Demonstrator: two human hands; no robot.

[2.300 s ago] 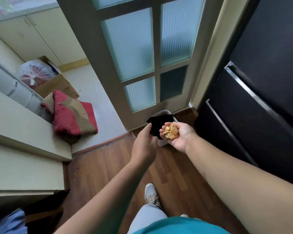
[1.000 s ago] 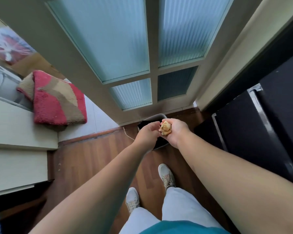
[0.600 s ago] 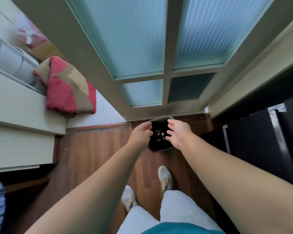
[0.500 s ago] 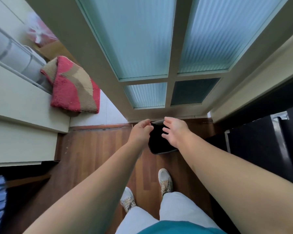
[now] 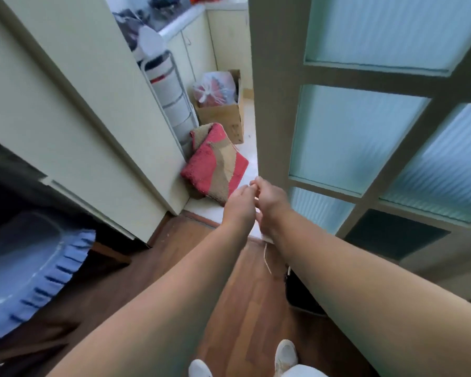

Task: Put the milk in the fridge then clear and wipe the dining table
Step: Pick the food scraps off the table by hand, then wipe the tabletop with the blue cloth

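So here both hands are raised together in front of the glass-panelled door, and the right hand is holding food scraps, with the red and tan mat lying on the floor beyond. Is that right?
Not quite. In the head view the right hand holds no food scraps; nothing shows in it or in the left hand. The rest stands: both hands are raised together, fingertips close, in front of the glass-panelled door, with the red and tan mat on the floor beyond.

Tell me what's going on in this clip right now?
A person stands on the wooden floor by a glass-paned door, facing an open doorway into a kitchen. The left hand and right hand are raised together in front of the body, fingertips touching, and neither visibly holds anything. A dark waste bin sits low beside the right forearm, partly hidden by it. A red and tan mat lies crumpled just past the threshold.
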